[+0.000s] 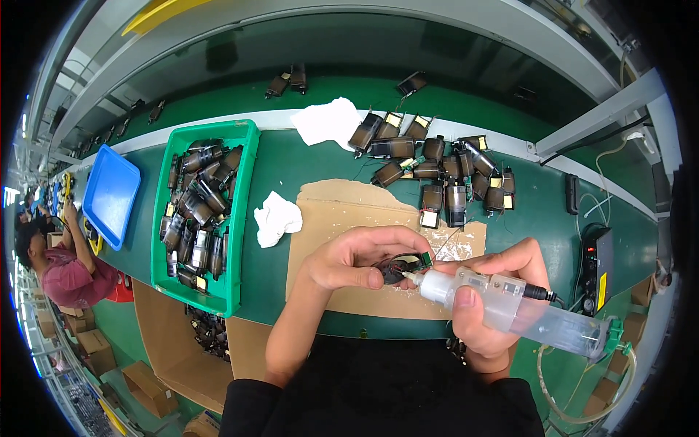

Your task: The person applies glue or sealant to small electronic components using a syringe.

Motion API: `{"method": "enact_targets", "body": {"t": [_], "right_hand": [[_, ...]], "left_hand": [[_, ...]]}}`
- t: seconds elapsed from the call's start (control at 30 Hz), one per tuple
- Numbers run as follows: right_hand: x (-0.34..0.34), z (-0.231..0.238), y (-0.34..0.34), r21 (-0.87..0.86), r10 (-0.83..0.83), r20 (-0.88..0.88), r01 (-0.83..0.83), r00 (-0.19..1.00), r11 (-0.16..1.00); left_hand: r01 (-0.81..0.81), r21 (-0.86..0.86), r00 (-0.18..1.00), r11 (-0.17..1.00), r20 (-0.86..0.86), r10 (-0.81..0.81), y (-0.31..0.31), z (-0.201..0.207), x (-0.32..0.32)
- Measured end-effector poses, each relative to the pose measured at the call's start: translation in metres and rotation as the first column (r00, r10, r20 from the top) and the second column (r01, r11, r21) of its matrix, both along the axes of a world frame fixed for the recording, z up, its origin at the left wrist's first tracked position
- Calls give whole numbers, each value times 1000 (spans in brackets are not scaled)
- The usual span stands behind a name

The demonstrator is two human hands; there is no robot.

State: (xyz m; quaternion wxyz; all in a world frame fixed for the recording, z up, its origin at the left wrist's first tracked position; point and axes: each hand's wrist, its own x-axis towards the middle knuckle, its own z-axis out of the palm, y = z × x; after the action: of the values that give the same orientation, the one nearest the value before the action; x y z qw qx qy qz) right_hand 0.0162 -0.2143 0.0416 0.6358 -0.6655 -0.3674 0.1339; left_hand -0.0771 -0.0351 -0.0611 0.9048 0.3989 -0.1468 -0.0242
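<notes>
The small dark part [393, 271] in the left hand [349, 261] is mostly covered by the fingers, so its shape cannot be told. The dispenser syringe [524, 309] is partly hidden by the right hand [477, 306]. The parts in the green bin [244, 218] are too small to tell apart. The seated person [62, 269] is cut off by the left rim
</notes>
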Motion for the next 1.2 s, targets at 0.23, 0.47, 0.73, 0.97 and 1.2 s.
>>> {"method": "enact_targets", "body": {"t": [0.23, 0.47, 0.73, 0.97, 1.2], "right_hand": [[0, 0, 0, 20, 18, -19, -18, 1000, 1000], [0, 2, 0, 31, 52, -35, -51, 998, 998], [0, 2, 0, 36, 47, -16, -46, 999, 998], [0, 3, -1, 34, 50, 7, -50, 999, 998], [0, 3, -4, 42, 70, 10, -70, 998, 997]], "left_hand": [[32, 3, 999, 999, -14, -31, 2, 0, -1], [51, 21, 998, 998, -29, -51, 3, 1, -2], [45, 16, 999, 999, -20, -44, 2, 4, -1], [29, 18, 1000, 999, 5, -29, 0, 2, -1], [48, 9, 999, 999, -2, -48, 0, 2, -1]]}}
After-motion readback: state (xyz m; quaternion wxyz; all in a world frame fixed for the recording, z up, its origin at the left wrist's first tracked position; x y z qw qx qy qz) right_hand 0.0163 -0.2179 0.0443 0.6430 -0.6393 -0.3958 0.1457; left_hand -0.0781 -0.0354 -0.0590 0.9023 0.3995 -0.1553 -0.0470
